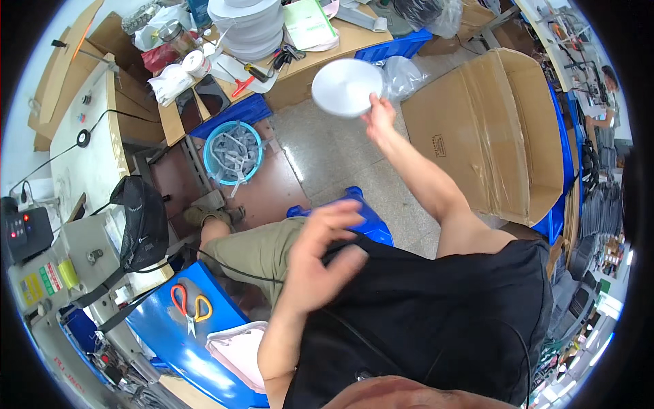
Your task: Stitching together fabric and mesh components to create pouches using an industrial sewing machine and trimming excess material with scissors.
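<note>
Out ahead of me my right hand (380, 117) grips the near edge of a flat, round white disc (346, 88), thumb on its upper face. It resembles the rolls stacked behind, but I cannot make out its exact kind. The disc is held above the floor, between the work table and a big cardboard box. Close to my body, my left hand (321, 253) is raised over my lap and smeared by motion. Its thumb stands apart from the fingers, and nothing shows in it.
Large white rolls (246, 27) stand stacked on the table, near screwdrivers (256, 72). A blue basket (234, 153) holds grey strips. The open cardboard box (470, 136) is at right. Scissors (191, 308) lie on a blue surface (153, 313) at left, beside a sewing machine (88, 259).
</note>
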